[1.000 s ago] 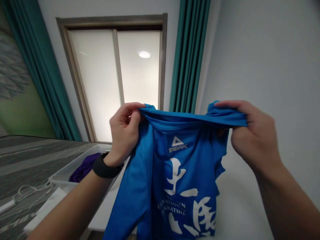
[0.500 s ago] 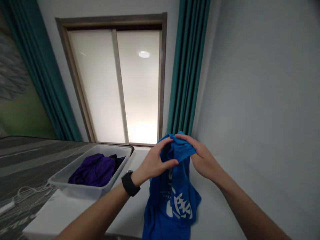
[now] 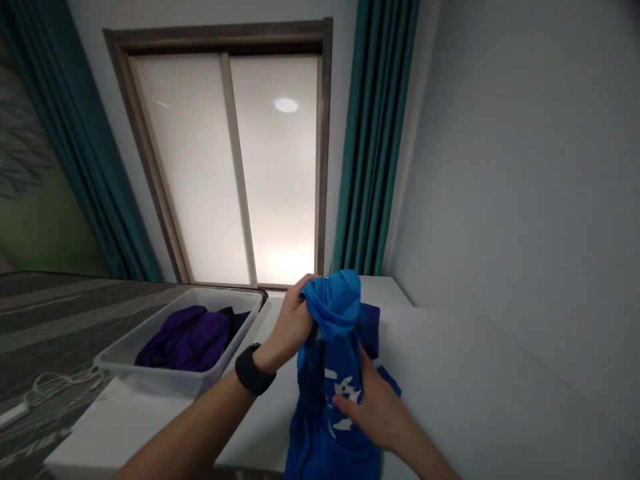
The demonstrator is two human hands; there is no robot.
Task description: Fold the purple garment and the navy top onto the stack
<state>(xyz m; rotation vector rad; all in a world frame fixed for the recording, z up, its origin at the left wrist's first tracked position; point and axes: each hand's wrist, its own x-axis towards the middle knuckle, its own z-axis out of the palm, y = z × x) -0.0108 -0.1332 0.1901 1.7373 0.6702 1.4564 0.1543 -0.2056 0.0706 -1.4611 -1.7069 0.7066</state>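
A blue T-shirt [image 3: 333, 433] with white printing hangs bunched over the white tabletop, its lower part reaching the bottom edge of view. My left hand [image 3: 295, 323], with a black watch on the wrist, is closed on the gathered top of the shirt. Lower down, my right hand [image 3: 373, 403] grips the shirt's right side, thumb across the white print and fingers hidden behind the cloth. Just behind the shirt lies a dark blue folded cloth [image 3: 370, 330], partly covered by it.
To the left stands a translucent plastic bin [image 3: 150, 380] holding purple clothing [image 3: 187, 340] and darker cloth. A white cable [image 3: 55, 381] lies on the grey patterned bedding [image 3: 45, 333]. Beyond the white table [image 3: 450, 373] are teal curtains [image 3: 373, 147] and a frosted sliding door [image 3: 275, 187].
My right hand has let go of the shirt's top and moved down to grip its side. The left hand has shifted slightly left, still holding the top. The dark blue cloth behind shows more.
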